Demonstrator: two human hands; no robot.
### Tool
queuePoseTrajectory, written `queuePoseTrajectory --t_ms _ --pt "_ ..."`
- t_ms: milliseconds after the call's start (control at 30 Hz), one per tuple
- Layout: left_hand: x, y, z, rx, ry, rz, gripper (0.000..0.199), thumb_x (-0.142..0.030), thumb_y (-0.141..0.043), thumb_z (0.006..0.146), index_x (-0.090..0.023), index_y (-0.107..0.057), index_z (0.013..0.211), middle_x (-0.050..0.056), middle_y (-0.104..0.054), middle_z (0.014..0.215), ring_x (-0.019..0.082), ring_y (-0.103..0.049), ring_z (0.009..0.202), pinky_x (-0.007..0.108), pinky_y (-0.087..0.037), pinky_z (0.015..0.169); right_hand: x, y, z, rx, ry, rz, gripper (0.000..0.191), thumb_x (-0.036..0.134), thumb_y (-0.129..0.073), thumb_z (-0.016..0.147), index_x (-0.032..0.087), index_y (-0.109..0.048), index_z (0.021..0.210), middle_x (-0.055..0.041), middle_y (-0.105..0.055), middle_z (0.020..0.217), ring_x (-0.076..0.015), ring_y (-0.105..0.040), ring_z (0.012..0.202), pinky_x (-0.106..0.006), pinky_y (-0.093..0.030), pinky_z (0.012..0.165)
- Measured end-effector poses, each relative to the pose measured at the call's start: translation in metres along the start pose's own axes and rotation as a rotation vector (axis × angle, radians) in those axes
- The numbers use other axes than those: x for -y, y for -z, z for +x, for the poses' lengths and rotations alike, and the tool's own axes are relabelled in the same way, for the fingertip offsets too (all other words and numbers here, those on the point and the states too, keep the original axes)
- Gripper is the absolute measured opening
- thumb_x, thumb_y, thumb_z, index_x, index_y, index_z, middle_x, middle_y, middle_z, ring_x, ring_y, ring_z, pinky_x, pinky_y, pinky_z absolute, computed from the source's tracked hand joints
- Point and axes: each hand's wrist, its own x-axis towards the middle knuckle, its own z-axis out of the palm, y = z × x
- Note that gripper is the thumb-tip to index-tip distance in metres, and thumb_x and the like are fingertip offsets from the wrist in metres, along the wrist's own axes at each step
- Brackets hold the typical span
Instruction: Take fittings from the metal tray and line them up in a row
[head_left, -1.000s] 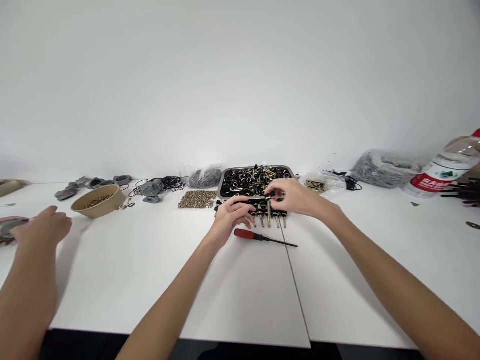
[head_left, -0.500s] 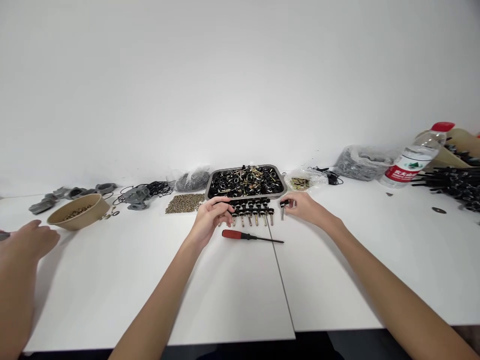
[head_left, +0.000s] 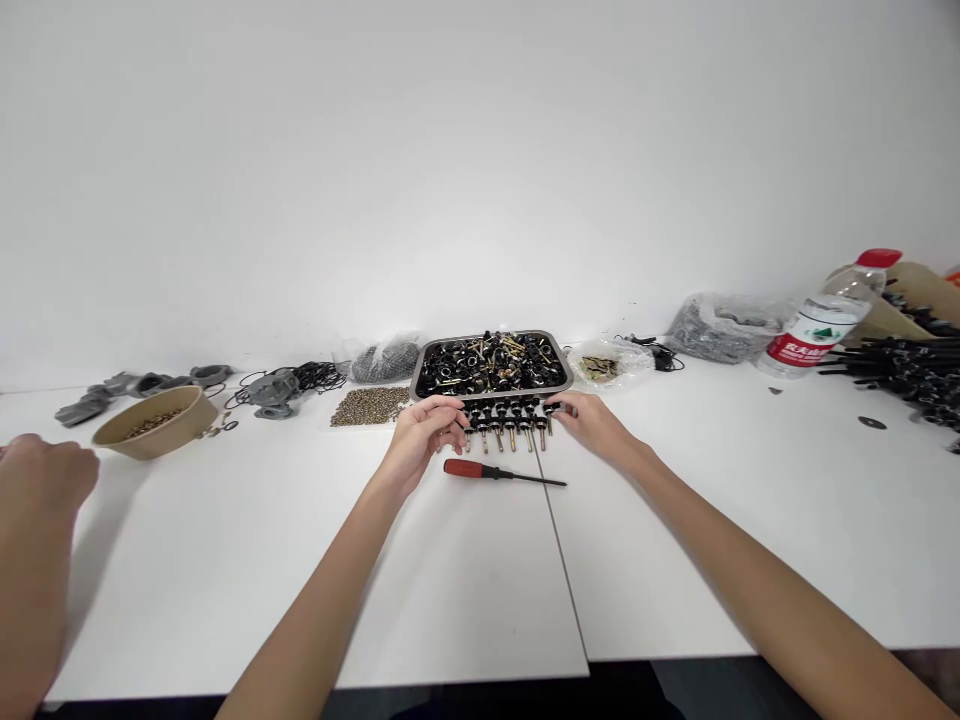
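Head camera caught the right hand (head_left: 596, 428) pinching a black-topped fitting (head_left: 553, 407), newly drawn in beside the row of fittings (head_left: 513, 426) before the tray (head_left: 568, 379), seemingly lengthening it. Near the tray's front-left corner, the left hand (head_left: 411, 440) curled, its grip unclear.

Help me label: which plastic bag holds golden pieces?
The bag just right of the metal tray; the leftmost bag and the bag beside the bottle hold dark pieces.
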Motion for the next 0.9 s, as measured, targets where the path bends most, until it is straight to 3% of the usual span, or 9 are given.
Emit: queuePoseTrajectory --t_ms 233,500,633,733,900 --pt "0.001 -0.001 0.002 0.009 0.012 -0.010 0.021 -0.027 -0.070 0.075 -0.011 -0.062 0.087 0.006 -0.066 0.076 0.016 -0.063 0.052 0.027 -0.046 0.050 -0.003 -0.011 0.005 -0.031 0.003 -0.035 0.027 0.017 -0.054 0.091 0.019 -0.071 0.112 -0.0086 -0.072 0.111 -0.0247 -0.065 0.102 -0.039 -0.049 0.091" --pt "0.002 0.000 0.001 0.013 0.020 -0.001 0.021 -0.027 -0.070 0.076 -0.011 -0.063 0.088 0.006 -0.066 0.075 0.016 -0.062 0.053 0.029 -0.049 0.052 0.002 -0.001 -0.001 -0.006 0.009 -0.084 0.032 0.021 -0.054 0.093 0.020 -0.069 0.121 -0.0111 -0.069 0.117 -0.0285 -0.061 0.112 -0.045 -0.047 0.096" --pt "0.002 0.003 0.003 0.011 0.009 -0.014 0.021 -0.027 -0.070 0.075 -0.011 -0.063 0.087 0.005 -0.066 0.074 0.016 -0.062 0.052 0.028 -0.048 0.051 0.004 0.020 -0.008 0.074 0.018 -0.069 0.036 0.025 -0.054 0.093 0.021 -0.066 0.126 -0.0103 -0.071 0.114 -0.0265 -0.066 0.098 -0.041 -0.051 0.086" --pt "0.003 0.006 0.004 -0.006 0.014 -0.022 0.022 -0.027 -0.070 0.075 -0.011 -0.063 0.088 0.006 -0.066 0.074 0.016 -0.061 0.051 0.029 -0.048 0.050 0.004 0.047 -0.003 0.164 -0.016 -0.001 0.030 0.033 -0.055 0.093 0.023 -0.072 0.115 -0.0072 -0.073 0.112 -0.0237 -0.068 0.091 -0.036 -0.053 0.080" --pt "0.005 0.011 0.006 -0.028 0.028 -0.020 0.023 -0.027 -0.071 0.073 -0.011 -0.063 0.088 0.006 -0.065 0.074 0.016 -0.062 0.052 0.027 -0.047 0.050 0.008 0.093 0.042 0.150 -0.105 -0.077 0.026 0.030 -0.059 0.089 0.021 -0.074 0.108 -0.0065 -0.075 0.105 -0.0212 -0.069 0.090 -0.029 -0.051 0.077"
